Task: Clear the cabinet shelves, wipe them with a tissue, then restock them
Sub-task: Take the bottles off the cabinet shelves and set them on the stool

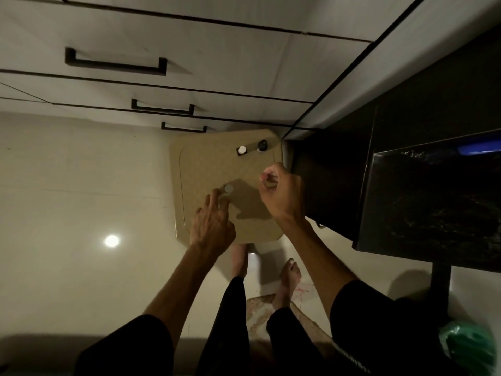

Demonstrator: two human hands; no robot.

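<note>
while left hand (214,215) pinches grey-capped bottle (228,188), stool (206,158) bears 2 more

A pale glossy floor (81,199) fills the 9 o'clock side, with a round bright reflection of a lamp (112,240) at about 8 o'clock. Towards 12 o'clock stand white cabinet fronts (217,58) split by thin dark gaps, each with a dark bar handle (116,63). A black stone-like counter (433,199) runs down the 3 o'clock side, its surface shiny. A speckled mat (260,301) lies on the floor near 6 o'clock. The room is dimly lit.
</note>
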